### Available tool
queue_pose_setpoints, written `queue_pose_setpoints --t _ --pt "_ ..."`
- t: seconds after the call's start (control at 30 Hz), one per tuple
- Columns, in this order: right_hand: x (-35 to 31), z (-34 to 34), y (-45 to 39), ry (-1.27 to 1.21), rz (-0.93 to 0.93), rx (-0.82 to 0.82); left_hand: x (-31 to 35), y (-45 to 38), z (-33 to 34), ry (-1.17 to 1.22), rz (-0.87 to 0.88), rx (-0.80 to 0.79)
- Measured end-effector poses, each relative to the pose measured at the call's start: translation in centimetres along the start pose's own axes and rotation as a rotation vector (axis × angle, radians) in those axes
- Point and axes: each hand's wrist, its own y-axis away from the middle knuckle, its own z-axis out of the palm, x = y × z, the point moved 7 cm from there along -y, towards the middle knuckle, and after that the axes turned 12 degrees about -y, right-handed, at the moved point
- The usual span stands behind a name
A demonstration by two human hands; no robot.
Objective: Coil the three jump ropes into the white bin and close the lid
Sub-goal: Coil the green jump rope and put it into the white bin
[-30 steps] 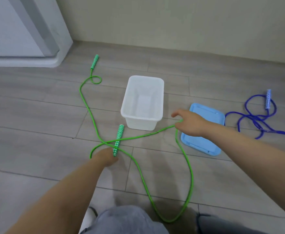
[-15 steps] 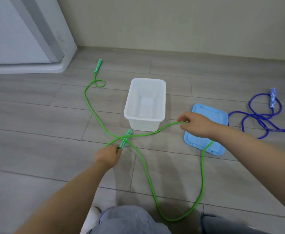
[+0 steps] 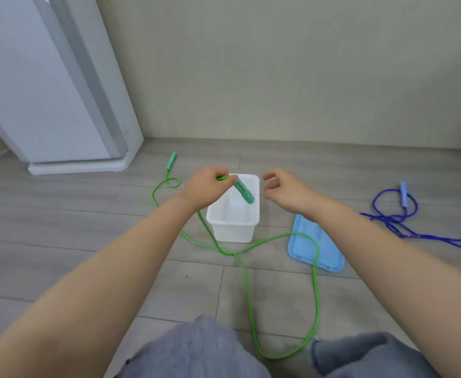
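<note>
Gripping one green handle (image 3: pixel 243 191), the left hand (image 3: pixel 207 189) is raised over the white bin (image 3: pixel 233 226), fingers curled round the handle's upper end. Handle tilts down and to the right, its free end hanging above the bin's open mouth.

Right hand (image 3: pixel 285 190) held in the air just right of the bin, fingers loosely curled, thumb apart, nothing in it.

Green jump rope (image 3: pixel 247 290): cord drops from the left hand, passes the bin's left side and crosses itself on the floor just near of the bin. From the crossing one strand runs near and makes a long loop between the knees (image 3: pixel 196 350); the loop's right side climbs back across the blue lid (image 3: pixel 319 249). Another strand goes far-left along the floor, curls into a small ring, and ends at the second green handle (image 3: pixel 170 160), lying near the wall.

White bin stands upright on the grey floor (image 3: pixel 60 241), open, inside looks empty. Blue lid lies flat on the floor just right of the bin, partly behind the right forearm.

Blue jump rope (image 3: pixel 393 216) lies in a loose tangle far right, well apart from the bin, one patterned handle visible.

White appliance (image 3: pixel 46 91) stands far left against the wall.
</note>
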Motion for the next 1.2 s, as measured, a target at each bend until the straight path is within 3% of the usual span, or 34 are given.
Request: queue_pose_setpoints --t 0.3,0.5,0.57,0.7,0.87,1.0,1.1,1.2 --pt "-4.5 -4.3 4.7 0.095 -0.142 0.249 11.9 0.9 -7.3 0.201 0.205 0.173" --pt "-3.7 -7.1 6.7 -0.322 -0.131 0.402 10.6 1.3 -5.2 0.473 -0.047 0.311" --pt "-3.8 -7.4 7.0 -0.363 -0.146 0.433 10.5 2.2 -3.6 0.521 -0.062 0.246" --pt "-4.7 -6.1 7.5 -0.182 -0.225 0.324 12.3 2.8 -0.6 0.913 -0.101 -0.108" --pt "-3.3 -2.8 7.1 -0.107 -0.217 -0.003 11.9 2.4 -0.6 1.334 -0.318 -0.008" --pt "-1.9 -3.7 6.0 0.12 -0.141 0.044 10.5 2.7 0.1 1.054 -0.299 -0.102" --pt "-0.7 -4.8 6.0 0.024 -0.076 0.138 11.8 3.5 0.6 0.857 -0.138 -0.269" --pt "-0.2 -4.9 5.8 0.061 -0.105 0.124 13.3 4.0 0.5 0.731 -0.002 -0.327"
